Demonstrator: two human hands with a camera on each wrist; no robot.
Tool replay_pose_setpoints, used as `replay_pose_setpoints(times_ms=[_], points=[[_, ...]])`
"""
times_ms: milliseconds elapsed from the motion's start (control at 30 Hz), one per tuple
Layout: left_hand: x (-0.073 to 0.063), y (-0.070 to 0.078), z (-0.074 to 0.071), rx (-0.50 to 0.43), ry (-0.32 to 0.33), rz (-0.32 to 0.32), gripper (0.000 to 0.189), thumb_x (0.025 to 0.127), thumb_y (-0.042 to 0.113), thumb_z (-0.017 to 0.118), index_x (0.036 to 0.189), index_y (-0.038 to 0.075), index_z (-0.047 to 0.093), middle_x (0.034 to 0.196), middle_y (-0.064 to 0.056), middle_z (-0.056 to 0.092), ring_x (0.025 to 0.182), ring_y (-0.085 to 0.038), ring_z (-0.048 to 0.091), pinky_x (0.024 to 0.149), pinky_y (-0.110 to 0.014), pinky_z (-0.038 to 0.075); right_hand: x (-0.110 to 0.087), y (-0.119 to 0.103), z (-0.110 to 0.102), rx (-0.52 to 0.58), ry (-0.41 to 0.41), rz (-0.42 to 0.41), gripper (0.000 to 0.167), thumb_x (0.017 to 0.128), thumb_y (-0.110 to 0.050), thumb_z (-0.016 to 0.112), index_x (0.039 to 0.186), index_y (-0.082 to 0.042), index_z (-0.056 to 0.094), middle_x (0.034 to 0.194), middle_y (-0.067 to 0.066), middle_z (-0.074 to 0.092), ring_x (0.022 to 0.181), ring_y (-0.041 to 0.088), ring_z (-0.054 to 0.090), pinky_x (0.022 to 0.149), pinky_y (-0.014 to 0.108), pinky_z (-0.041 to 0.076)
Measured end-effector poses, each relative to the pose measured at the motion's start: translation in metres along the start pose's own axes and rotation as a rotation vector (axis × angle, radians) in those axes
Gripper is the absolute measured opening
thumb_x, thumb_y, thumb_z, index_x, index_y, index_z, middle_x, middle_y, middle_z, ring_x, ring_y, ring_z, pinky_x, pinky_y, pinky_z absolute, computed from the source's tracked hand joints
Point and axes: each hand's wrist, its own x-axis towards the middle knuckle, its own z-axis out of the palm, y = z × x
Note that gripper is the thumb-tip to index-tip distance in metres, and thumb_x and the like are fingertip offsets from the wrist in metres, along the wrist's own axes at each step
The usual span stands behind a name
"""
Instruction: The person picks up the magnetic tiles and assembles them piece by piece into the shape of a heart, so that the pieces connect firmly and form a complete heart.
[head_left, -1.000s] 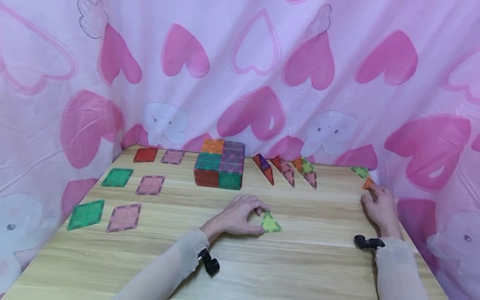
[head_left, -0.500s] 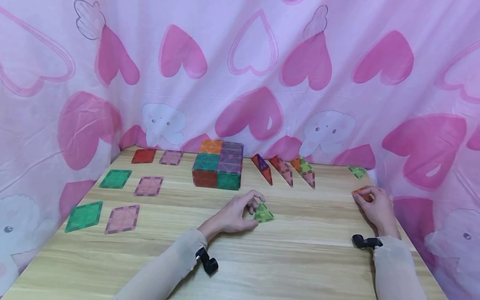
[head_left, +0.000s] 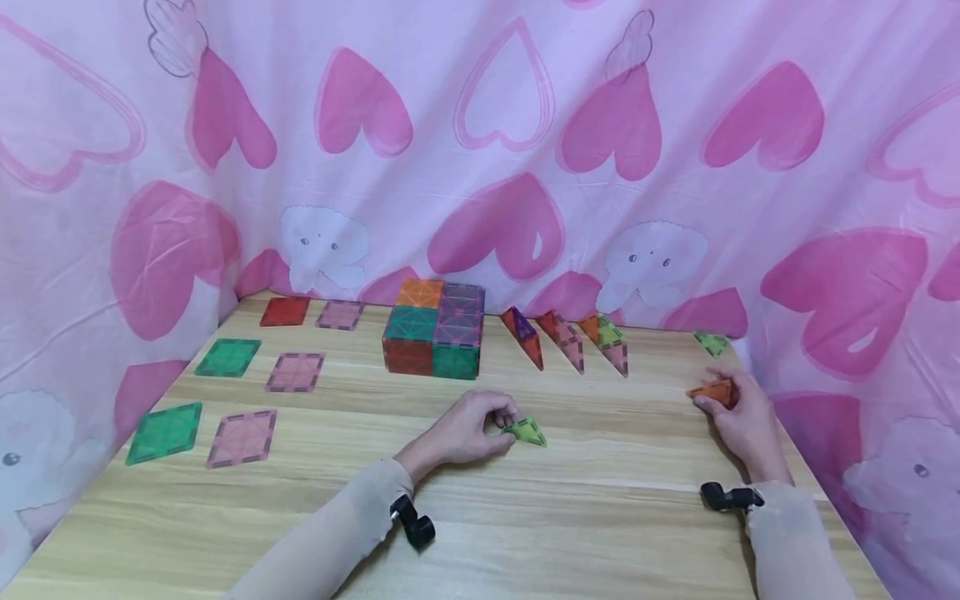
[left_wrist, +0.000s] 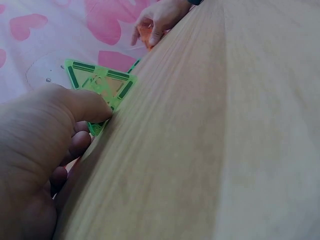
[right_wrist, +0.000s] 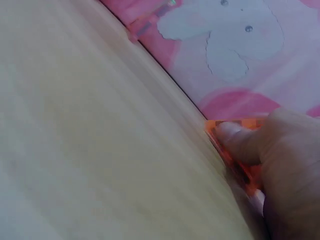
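Near the middle of the table, my left hand point(head_left: 463, 429) pinches a light green triangular magnetic tile point(head_left: 531, 432) between thumb and fingers. The left wrist view shows this green tile point(left_wrist: 102, 80) tilted up off the wood, thumb across its lower part. Over at the right side, my right hand point(head_left: 746, 421) pinches an orange triangular magnetic tile point(head_left: 712, 391). In the right wrist view the thumb lies on the orange tile point(right_wrist: 234, 159), and the fingers behind it are mostly hidden. Another light green triangular tile point(head_left: 711, 342) lies just beyond the right hand.
A box of coloured square tiles point(head_left: 433, 358) stands at the back centre. Right of it lie three slanted groups of triangular tiles point(head_left: 524, 337). Several flat square tiles, such as a pink one point(head_left: 242, 438), lie at the left. A pink heart-print curtain point(head_left: 480, 150) surrounds the wooden table point(head_left: 600, 525).
My left hand has picked the green tile up from lying flat and tilted it. My right hand has drawn the orange tile left and nearer, away from the green tile at the back right.
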Motion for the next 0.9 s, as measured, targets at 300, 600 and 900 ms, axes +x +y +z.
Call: replay_pose_setpoints(times_ms=[300,600,900], points=[[0.000,0.001,0.000,0.000,0.002,-0.015,0.018,0.094,0.008,0.085,0.107,0.018,0.077,0.098,0.007,0.073,0.093,-0.010,0.065,0.086,-0.027,0.056,-0.014,-0.033,0.019,0.388,-0.009,0.104,0.028,0.101,-0.007,0.083,0.117,0.007,0.065,0.095,-0.015,0.073,0.086,-0.003,0.067,0.070,0.012,0.055],[0.000,0.001,0.000,-0.009,0.008,-0.016,0.017,0.094,0.007,0.086,0.105,0.017,0.077,0.096,0.007,0.072,0.092,-0.011,0.065,0.085,-0.027,0.056,-0.032,-0.080,0.054,0.506,-0.206,-0.036,0.024,0.102,-0.002,0.080,0.118,0.008,0.065,0.107,-0.010,0.078,0.097,0.002,0.074,0.082,0.017,0.061],[0.000,0.000,0.000,-0.016,0.015,-0.001,0.017,0.094,0.009,0.087,0.103,0.019,0.077,0.095,0.009,0.071,0.091,-0.010,0.065,0.084,-0.027,0.056,-0.051,-0.115,0.076,0.617,-0.390,-0.167,0.018,0.100,0.008,0.076,0.117,0.004,0.071,0.111,0.011,0.079,0.099,0.008,0.076,0.084,0.021,0.062]])
